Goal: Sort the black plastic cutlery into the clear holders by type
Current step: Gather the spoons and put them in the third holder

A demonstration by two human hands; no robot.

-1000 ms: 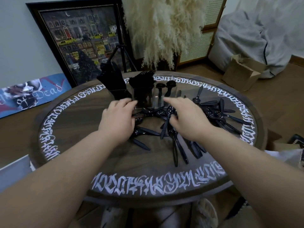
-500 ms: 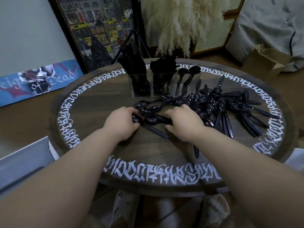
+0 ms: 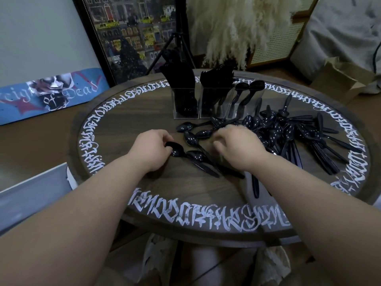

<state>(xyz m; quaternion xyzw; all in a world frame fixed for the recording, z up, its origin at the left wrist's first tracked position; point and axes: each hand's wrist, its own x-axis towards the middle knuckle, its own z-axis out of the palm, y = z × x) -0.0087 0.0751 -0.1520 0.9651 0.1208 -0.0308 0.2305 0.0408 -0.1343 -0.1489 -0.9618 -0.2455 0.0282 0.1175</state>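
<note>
Three clear holders stand at the back of the round table: a left holder (image 3: 184, 104) packed with black knives, a middle holder (image 3: 214, 104) full of forks, and a right holder (image 3: 242, 106) with two spoons. A pile of black spoons (image 3: 288, 135) lies to the right. My left hand (image 3: 151, 147) pinches the bowl of a spoon (image 3: 177, 150) that rests on the table. My right hand (image 3: 237, 147) hovers with curled fingers over more loose spoons (image 3: 198, 137); its fingertips are hidden.
The dark wooden table (image 3: 127, 124) has a ring of white lettering. Behind it lean a framed picture (image 3: 132, 34), a tripod (image 3: 175, 46) and pampas grass (image 3: 233, 27). A skateboard deck (image 3: 49, 96) lies at left, a cardboard box (image 3: 340, 79) at right.
Both hands drew back from the holders toward me and settled on the loose spoons. The left hand has taken hold of a spoon's bowl. The camera tilted down.
</note>
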